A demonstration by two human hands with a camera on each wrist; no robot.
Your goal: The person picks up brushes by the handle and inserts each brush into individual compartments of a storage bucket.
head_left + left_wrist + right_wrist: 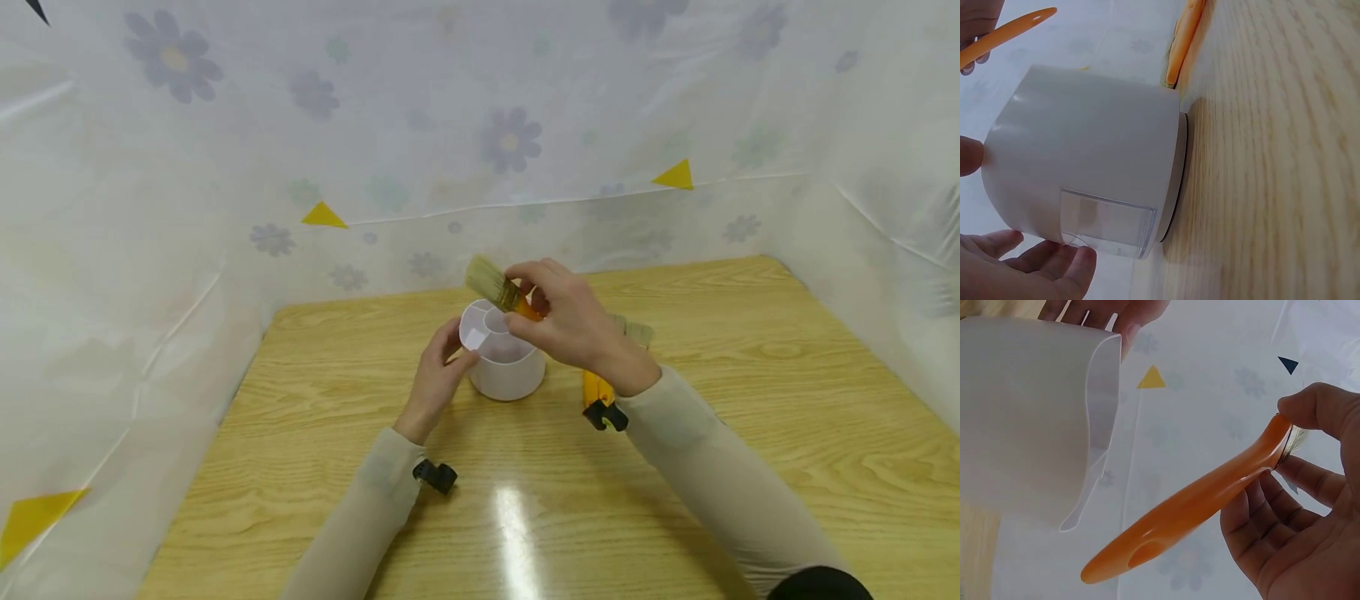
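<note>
1. My right-hand side of this scene: the right hand [573,323] pinches a paintbrush [489,280] near the rim of a white divided holder [510,381] on the worktop [337,425]; the left hand [433,379] grips the holder.
2. Only the left wrist view shows its clear window [1107,222].
3. Only the right wrist's shows the full orange handle [1179,509].

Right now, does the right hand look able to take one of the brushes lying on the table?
Probably not: the right hand grips another brush. With that put down, the lying brushes seem within easy reach, being close by.
</note>
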